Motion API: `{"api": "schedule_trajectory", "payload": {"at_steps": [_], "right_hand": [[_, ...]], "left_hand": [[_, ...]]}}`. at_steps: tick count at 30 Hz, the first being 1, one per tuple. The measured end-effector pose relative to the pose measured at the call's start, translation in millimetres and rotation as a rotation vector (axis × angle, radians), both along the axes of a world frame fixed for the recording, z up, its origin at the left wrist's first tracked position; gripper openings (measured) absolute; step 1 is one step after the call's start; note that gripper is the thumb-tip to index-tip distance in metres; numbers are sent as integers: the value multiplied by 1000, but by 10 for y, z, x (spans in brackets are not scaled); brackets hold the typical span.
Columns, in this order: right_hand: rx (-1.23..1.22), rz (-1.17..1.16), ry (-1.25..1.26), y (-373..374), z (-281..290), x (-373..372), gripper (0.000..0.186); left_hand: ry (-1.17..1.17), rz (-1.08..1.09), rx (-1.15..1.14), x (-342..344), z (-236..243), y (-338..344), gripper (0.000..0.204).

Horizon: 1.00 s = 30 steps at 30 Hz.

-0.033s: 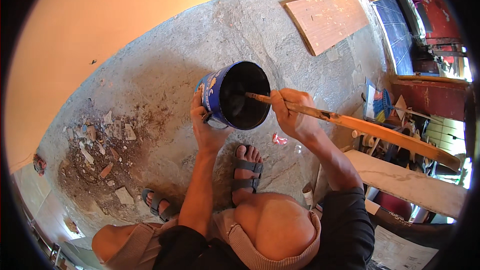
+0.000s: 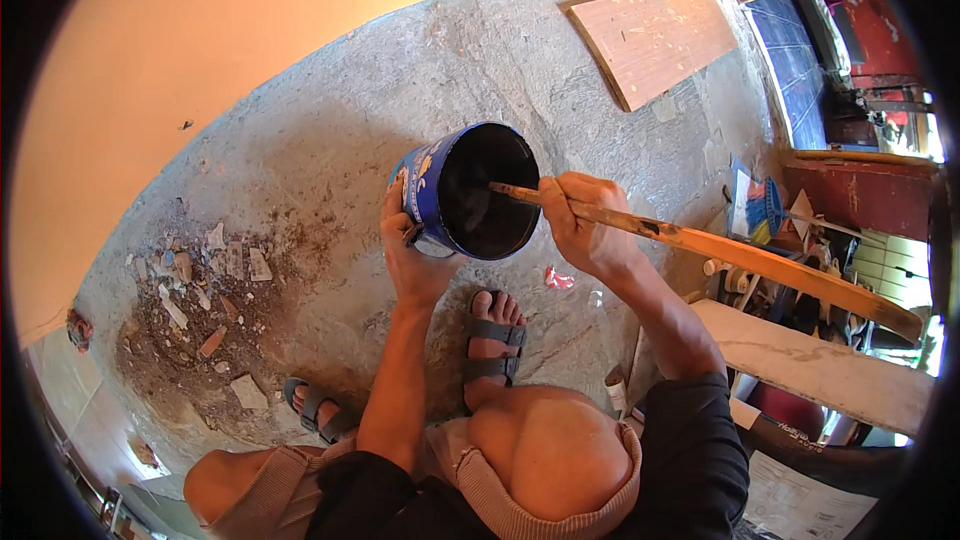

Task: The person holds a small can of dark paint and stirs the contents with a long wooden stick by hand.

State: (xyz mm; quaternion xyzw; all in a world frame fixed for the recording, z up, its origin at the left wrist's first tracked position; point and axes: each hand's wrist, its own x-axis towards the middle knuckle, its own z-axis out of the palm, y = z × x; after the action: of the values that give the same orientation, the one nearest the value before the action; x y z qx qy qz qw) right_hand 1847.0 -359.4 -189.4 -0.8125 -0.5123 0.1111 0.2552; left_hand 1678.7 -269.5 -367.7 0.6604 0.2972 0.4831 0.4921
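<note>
A blue round can is tilted with its dark mouth toward the right. My left hand grips it from the left and below, fingers wrapped round its side. My right hand is closed round a long wooden stick, close to its thin end. That thin tip reaches into the can, while the wider orange part slants away to the lower right. Inside, the can is dark, and I cannot make out what the tip touches.
Broken rubble and dirt lie on the concrete floor at the left. A wooden board rests by the orange wall. To the right are a pale plank, a blue plastic item and clutter. A small jar stands near my knee.
</note>
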Motion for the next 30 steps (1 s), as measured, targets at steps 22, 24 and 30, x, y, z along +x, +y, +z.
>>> {"api": "schedule_trajectory", "payload": {"at_steps": [22,24,30], "right_hand": [[1172,-69,868,395,-451,-291,36],[1115,-30,962,308,-351,-452,36],[1093,7,1049,395,-376,-487,33]], "left_hand": [[5,-15,63,-2,48,21,83],[18,6,82,-26,28,22,82],[37,0,98,-3,87,30,83]]}}
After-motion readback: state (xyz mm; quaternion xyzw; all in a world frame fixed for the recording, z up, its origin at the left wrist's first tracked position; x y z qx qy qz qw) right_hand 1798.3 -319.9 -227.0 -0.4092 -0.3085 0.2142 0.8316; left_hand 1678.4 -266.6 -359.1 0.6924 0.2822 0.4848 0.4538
